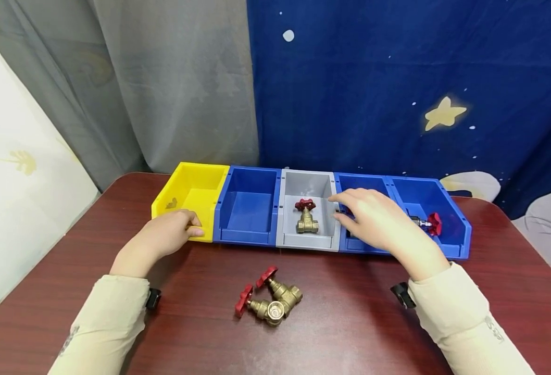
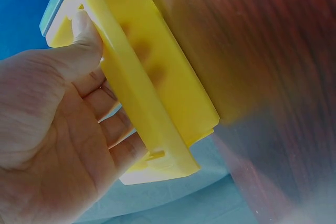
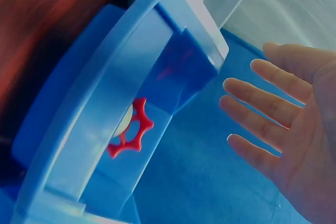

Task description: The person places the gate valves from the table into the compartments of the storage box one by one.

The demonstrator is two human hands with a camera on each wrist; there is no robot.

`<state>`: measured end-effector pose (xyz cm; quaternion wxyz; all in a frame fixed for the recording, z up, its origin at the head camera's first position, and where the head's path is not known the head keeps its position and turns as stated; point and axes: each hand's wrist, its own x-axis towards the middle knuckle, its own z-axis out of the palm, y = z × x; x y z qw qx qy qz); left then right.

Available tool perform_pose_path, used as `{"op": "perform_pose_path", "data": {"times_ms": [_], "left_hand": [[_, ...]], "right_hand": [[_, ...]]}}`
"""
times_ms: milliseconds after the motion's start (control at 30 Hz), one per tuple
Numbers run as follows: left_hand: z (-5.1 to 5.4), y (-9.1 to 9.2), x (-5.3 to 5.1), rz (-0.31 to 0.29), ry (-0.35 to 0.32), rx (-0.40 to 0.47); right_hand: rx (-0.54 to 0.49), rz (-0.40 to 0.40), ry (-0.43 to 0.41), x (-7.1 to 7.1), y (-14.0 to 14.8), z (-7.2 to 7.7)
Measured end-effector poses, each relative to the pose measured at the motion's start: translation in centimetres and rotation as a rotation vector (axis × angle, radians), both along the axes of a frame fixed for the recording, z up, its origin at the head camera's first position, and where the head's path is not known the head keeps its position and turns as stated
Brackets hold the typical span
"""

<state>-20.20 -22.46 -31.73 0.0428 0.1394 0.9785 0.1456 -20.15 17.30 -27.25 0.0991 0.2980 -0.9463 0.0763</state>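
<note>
My left hand (image 1: 168, 234) grips the front wall of the yellow bin (image 1: 200, 200) at the row's left end. In the left wrist view, the thumb lies along the lip of the yellow bin (image 2: 142, 87) and the fingers reach behind it. Over the second blue bin from the left, my right hand (image 1: 371, 219) hovers with relaxed, spread fingers and holds nothing. Beneath it, a red handwheel (image 3: 134, 129) shows inside that bin in the right wrist view; the valve's body is mostly hidden. A brass gate valve with a red handwheel (image 1: 307, 221) sits in the grey bin (image 1: 285, 237).
Two brass valves (image 1: 280, 299) with red handwheels lie against each other on the brown table (image 1: 200, 333). Left of the grey bin is a blue bin (image 1: 247, 211). The rightmost blue bin (image 1: 463, 239) contains a silvery valve with a red handwheel (image 1: 435, 224). Curtains hang behind.
</note>
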Motion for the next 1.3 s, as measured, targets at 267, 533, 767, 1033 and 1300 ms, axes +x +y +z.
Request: {"op": "perform_pose_path", "data": {"times_ms": [267, 533, 767, 1033, 1300], "left_hand": [[0.1, 0.0, 0.0, 0.005, -0.005, -0.003], [0.2, 0.0, 0.1, 0.011, -0.013, -0.001], [0.1, 0.0, -0.1, 0.019, -0.007, -0.006], [0.2, 0.0, 0.0, 0.022, -0.009, 0.002], [0.0, 0.0, 0.0, 0.013, -0.005, 0.003]], "right_hand": [[-0.041, -0.068, -0.015, 1.6, 2.7, 0.4], [-0.044, -0.143, -0.014, 2.7, 5.7, 0.9], [-0.061, -0.211, 0.002, 2.9, 7.9, 0.7], [-0.05, -0.274, -0.102, 2.3, 9.0, 0.1], [-0.057, -0.276, -0.161, 2.1, 9.9, -0.4]]}}
